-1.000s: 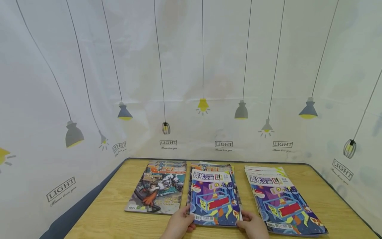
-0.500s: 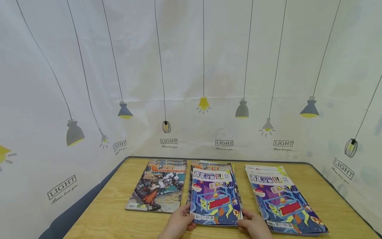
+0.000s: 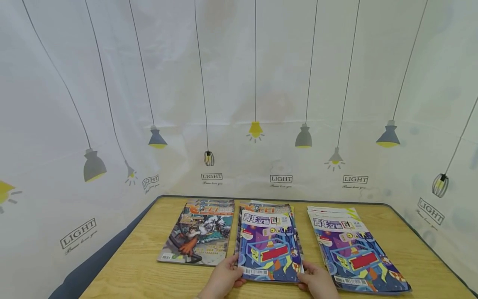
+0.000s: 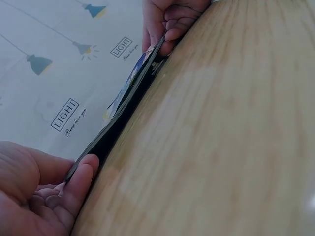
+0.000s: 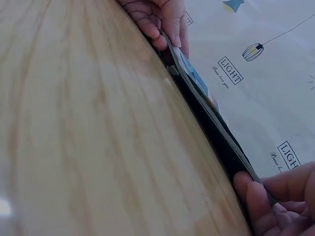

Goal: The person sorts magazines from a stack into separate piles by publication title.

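Wrists and forearms cut off at lower edge of head view. Underside of middle magazine stack [image 3: 269, 247] hidden in shadow in wrist views; number of copies not countable. Left hand [image 3: 223, 279] pinches stack's near left corner, thumb on top, fingers curled beneath. Right hand [image 3: 317, 280] pinches near right corner likewise. Stack lies centre of wooden table [image 3: 130, 270], between left magazine [image 3: 198, 234] and right stack [image 3: 352, 251]. White curtain [image 3: 239, 95] with lamp prints behind.
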Motion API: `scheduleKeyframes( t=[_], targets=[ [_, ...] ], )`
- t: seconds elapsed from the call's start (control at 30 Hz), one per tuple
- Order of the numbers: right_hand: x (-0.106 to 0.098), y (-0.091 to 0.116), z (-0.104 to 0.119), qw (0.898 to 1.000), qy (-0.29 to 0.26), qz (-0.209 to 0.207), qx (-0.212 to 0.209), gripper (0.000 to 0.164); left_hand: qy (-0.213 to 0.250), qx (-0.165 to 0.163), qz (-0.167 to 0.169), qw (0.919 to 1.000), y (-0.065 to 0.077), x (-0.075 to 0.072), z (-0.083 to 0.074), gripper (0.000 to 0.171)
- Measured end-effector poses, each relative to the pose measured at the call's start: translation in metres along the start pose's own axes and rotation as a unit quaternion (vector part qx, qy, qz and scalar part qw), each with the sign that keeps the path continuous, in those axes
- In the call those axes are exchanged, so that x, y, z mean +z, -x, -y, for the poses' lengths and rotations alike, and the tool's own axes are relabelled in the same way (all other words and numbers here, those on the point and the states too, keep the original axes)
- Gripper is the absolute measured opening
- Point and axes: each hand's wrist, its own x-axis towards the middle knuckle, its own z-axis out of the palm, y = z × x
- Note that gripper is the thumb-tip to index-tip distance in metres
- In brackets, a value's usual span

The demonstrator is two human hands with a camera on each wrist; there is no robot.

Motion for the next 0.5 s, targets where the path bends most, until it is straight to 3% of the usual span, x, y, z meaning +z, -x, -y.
scheduleKeyframes(
  t=[0.27,0.5],
  targets=[
    [0.0,0.005,0.004,0.999,-0.043,-0.02,-0.009,0.057,0.026,0.022,0.006,0.9994,0.003,0.002,-0.002,0.058],
    [-0.009,0.012,0.01,0.998,-0.038,-0.036,-0.018,0.054,0.05,0.046,0.002,0.9977,0.006,0.01,-0.01,0.058]
  ],
)
